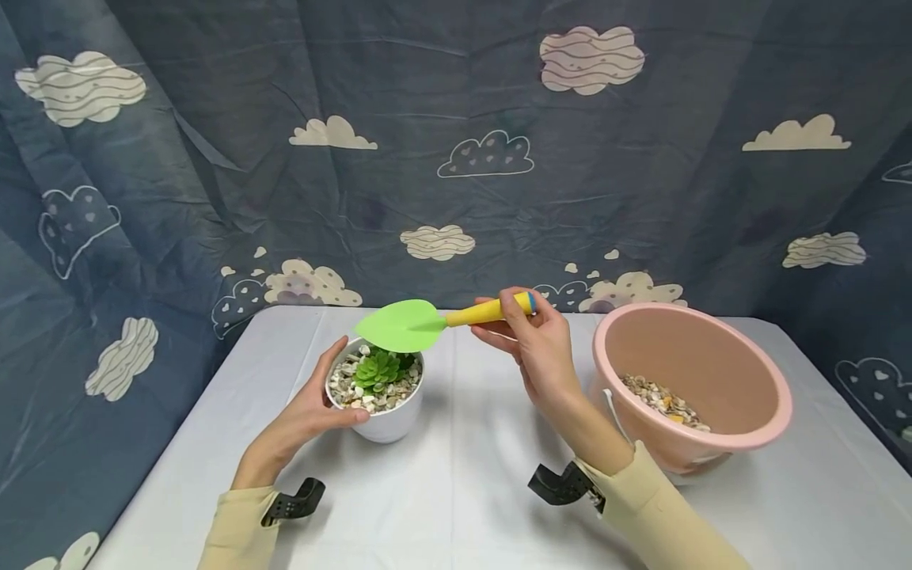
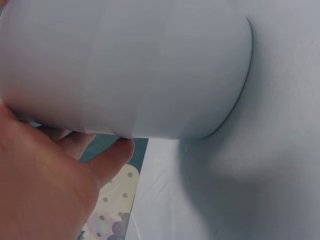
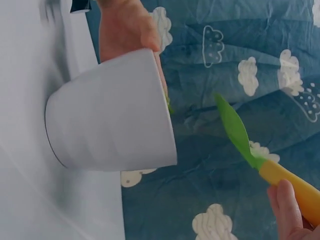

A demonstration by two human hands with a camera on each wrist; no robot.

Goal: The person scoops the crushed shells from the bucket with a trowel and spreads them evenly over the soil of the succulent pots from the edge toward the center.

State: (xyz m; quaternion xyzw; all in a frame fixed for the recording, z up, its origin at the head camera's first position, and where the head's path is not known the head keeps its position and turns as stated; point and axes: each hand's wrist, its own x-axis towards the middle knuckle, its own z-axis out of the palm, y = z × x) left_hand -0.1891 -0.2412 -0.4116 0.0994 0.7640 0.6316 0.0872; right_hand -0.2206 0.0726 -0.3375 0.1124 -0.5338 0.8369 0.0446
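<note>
A white flower pot (image 1: 388,423) stands on the table with a green succulent (image 1: 378,370) among small pebbles (image 1: 347,383). My left hand (image 1: 311,408) grips its side, thumb at the near rim and fingers round the far side. In the left wrist view the smooth pot wall (image 2: 135,65) fills the upper part, beside that hand (image 2: 45,170). My right hand (image 1: 537,340) holds a hand trowel by its yellow handle (image 1: 484,312). The green blade (image 1: 402,325) overlaps the pot's far rim in the head view. From the right wrist, the blade (image 3: 234,127) shows raised above the pot's rim, apart from it.
On the right stands a large pink bucket (image 1: 773,412) with pebbles (image 1: 666,401) at its bottom and a thin white handle (image 1: 614,412) hanging at its side. A white cloth covers the table (image 1: 456,491). Behind hangs a dark blue curtain (image 1: 399,206) with cloud prints.
</note>
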